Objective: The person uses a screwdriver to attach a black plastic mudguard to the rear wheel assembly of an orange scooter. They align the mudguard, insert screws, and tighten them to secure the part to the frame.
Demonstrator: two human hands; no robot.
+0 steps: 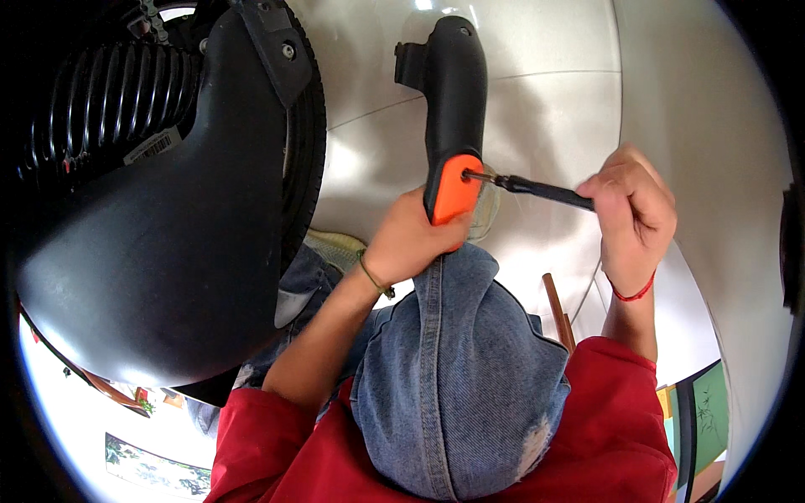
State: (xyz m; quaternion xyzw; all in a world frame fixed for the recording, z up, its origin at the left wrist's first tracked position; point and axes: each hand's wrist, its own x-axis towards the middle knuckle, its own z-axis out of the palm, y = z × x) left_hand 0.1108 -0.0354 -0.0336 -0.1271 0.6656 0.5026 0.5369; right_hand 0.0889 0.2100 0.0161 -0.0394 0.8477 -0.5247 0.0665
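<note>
Against a denim knee (457,369), left hand (411,243) steadies smooth black-orange plastic part (453,126); right hand (633,210) grips screwdriver (537,189).

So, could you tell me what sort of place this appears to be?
Probably a repair spot on a tiled floor: a scooter's black mudguard and tyre loom close, while the right hand drives a screwdriver into a black-and-orange part steadied by the left hand.

We note a glossy pale tiled floor (545,109) with thin grout lines and bright light glare. A large black scooter body (151,235) fills our left.
</note>
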